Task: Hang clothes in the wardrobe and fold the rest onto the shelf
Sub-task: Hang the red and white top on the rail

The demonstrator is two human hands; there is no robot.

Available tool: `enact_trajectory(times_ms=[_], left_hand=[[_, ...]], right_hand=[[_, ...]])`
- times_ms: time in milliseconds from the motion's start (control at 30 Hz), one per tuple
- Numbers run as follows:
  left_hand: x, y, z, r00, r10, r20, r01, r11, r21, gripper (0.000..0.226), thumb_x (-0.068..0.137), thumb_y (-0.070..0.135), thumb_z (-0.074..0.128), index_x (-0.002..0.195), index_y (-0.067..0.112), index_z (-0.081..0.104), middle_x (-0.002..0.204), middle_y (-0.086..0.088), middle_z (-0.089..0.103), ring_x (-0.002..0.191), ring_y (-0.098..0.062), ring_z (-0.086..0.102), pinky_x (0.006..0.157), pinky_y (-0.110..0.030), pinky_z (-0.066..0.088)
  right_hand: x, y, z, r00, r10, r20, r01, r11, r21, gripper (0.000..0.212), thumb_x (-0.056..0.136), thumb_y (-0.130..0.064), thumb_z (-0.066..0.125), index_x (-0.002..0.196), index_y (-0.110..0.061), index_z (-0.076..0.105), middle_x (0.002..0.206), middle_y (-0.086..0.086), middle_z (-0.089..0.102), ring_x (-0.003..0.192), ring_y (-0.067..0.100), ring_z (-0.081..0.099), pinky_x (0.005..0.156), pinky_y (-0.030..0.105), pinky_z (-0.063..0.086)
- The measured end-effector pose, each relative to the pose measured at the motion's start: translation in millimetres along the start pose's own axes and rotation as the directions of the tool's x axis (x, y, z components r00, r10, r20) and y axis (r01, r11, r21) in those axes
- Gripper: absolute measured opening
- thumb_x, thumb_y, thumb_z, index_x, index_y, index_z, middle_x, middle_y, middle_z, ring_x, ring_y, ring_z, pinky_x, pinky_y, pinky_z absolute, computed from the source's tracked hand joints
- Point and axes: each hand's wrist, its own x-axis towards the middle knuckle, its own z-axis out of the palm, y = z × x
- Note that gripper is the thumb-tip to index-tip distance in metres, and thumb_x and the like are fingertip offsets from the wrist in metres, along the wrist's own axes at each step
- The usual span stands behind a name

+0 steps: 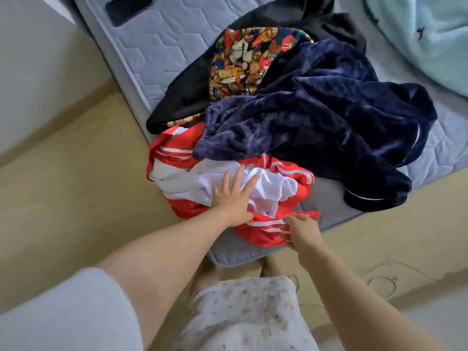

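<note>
I see left hand (pixel 234 196) spread flat on red jacket (pixel 253 239) at mattress (pixel 152 64) corner, right hand (pixel 301 233) pinching its hem. Risk: navy fleece (pixel 316 117) overlaps jacket; lift may drag fleece onto floor (pixel 76 198).

A grey quilted mattress (pixel 157 59) with a hexagon stitch pattern lies on a pale yellowish floor (pixel 76 186). A dark flat phone (pixel 129 8) rests on it near its far left edge. Pale blue fuzzy fabric (pixel 425 34) covers its far right corner. A thin looped cord (pixel 382 285) lies on the floor, right.
</note>
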Motion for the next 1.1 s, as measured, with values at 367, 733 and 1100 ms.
enact_trajectory(times_ms=[367,733,1100], left_hand=[[43.5,-2.5,14.2,0.985,-0.172,0.021,0.172,0.985,-0.006,0.05,0.091,0.013,0.038,0.138,0.029,0.036,0.131,-0.008,0.053,0.123,-0.029,0.044,0.095,-0.037,0.03],[-83.0,-32.0,-98.9,0.905,-0.426,-0.018,0.045,0.137,-0.99,0.018,0.087,0.029,0.062,0.085,0.011,0.062,0.079,0.0,0.061,0.07,-0.015,0.058,0.06,-0.022,0.045],[-229.6,-47.8,-237.9,0.955,-0.106,-0.277,-0.289,-0.543,-0.789,0.05,0.096,0.018,0.041,0.06,0.016,0.076,0.068,-0.012,0.07,0.061,-0.023,0.069,0.052,-0.029,0.056]], right_hand=[[24.7,1.8,6.8,0.993,0.119,0.025,-0.12,0.988,0.099,0.019,0.09,-0.005,0.045,0.074,-0.014,0.05,0.062,0.002,0.052,0.035,0.007,0.047,0.044,0.016,0.032],[-87.6,-57.5,30.5,0.957,-0.29,0.012,0.286,0.949,0.132,0.021,0.088,-0.005,0.051,0.073,-0.018,0.057,0.067,-0.001,0.054,0.057,0.016,0.052,0.05,0.021,0.037],[-229.4,-125.2,53.4,0.606,-0.775,0.177,0.732,0.631,0.256,0.059,0.079,-0.031,0.07,0.131,-0.022,0.043,0.134,0.003,0.049,0.121,0.017,0.049,0.097,0.031,0.044]])
